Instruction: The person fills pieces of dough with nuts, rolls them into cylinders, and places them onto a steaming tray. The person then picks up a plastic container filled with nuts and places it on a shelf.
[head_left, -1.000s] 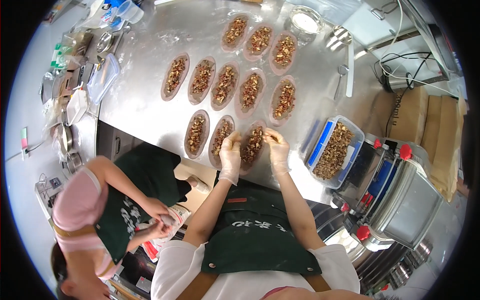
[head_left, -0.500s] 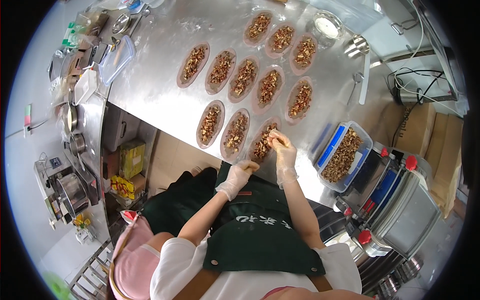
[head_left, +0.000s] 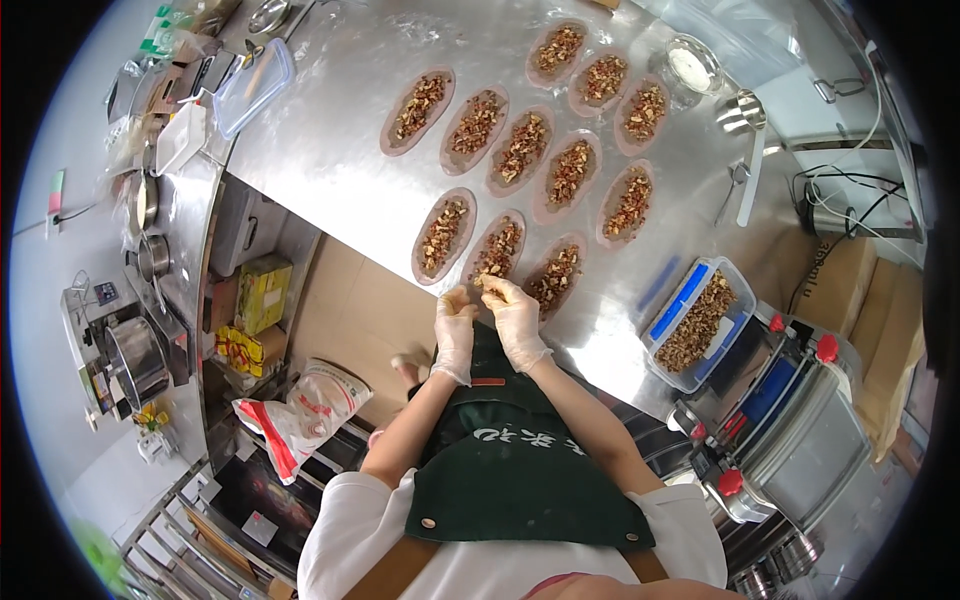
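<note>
Several flat pinkish dough ovals (head_left: 408,147), each topped with chopped nuts and red bits, lie in rows on a steel table. My gloved left hand (head_left: 456,328) is closed at the table's near edge, by the lower end of the middle oval (head_left: 515,262) in the front row. Over that same end, my gloved right hand (head_left: 516,318) pinches with its fingertips at the nut topping (head_left: 494,250). What lies between the fingers of either hand is too small to make out. To the right is the front row's last oval (head_left: 557,278).
A clear tub of chopped nuts (head_left: 697,335) stands at the table's right, beside a machine with red knobs (head_left: 731,481). A bowl of white powder (head_left: 694,66) and a scoop (head_left: 741,112) are farther back. A red-and-white sack (head_left: 312,405) lies at lower left.
Both hands have moved left, from the front row's last oval to its middle one. The person in pink at lower left has mostly gone from view, uncovering the sack.
</note>
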